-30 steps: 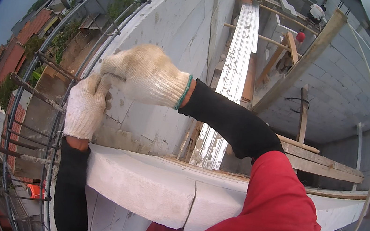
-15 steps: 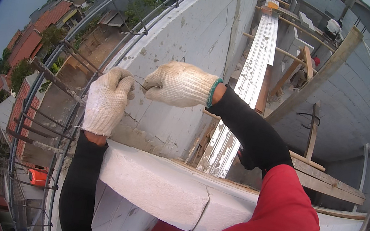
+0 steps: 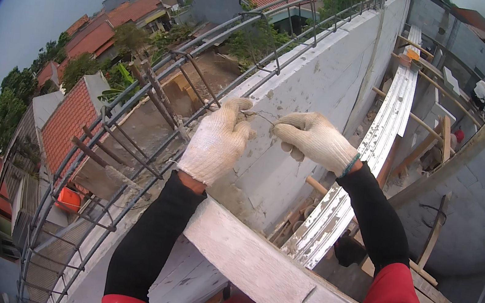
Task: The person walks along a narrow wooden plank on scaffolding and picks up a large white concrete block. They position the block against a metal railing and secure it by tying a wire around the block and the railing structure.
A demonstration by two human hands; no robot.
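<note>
A thin piece of wire (image 3: 264, 118) spans the short gap between my two gloved hands. My left hand (image 3: 219, 142) is closed with thumb and fingers pinched at the wire's left end, next to a rebar cage (image 3: 179, 58). The other end is pinched by my right hand (image 3: 315, 138), which hangs in front of a grey-white block wall (image 3: 326, 83). Both gloves are off-white knit. The cage of long bars and stirrups runs along the wall's outer side. Below my hands, pale blocks (image 3: 252, 258) form a ledge close to my body.
A long white-streaked plank (image 3: 372, 151) stretches away on the right across wooden poles. Beyond it are a slanted timber (image 3: 452, 156) and a person (image 3: 483, 95) bending far off. Left of the cage the ground drops to tiled roofs (image 3: 74, 112) and an orange container (image 3: 68, 199).
My view has swung left, so the scene sits farther right and more of the cage shows. My hands have moved slightly apart, and the right hand has turned, with the wire visible between them.
</note>
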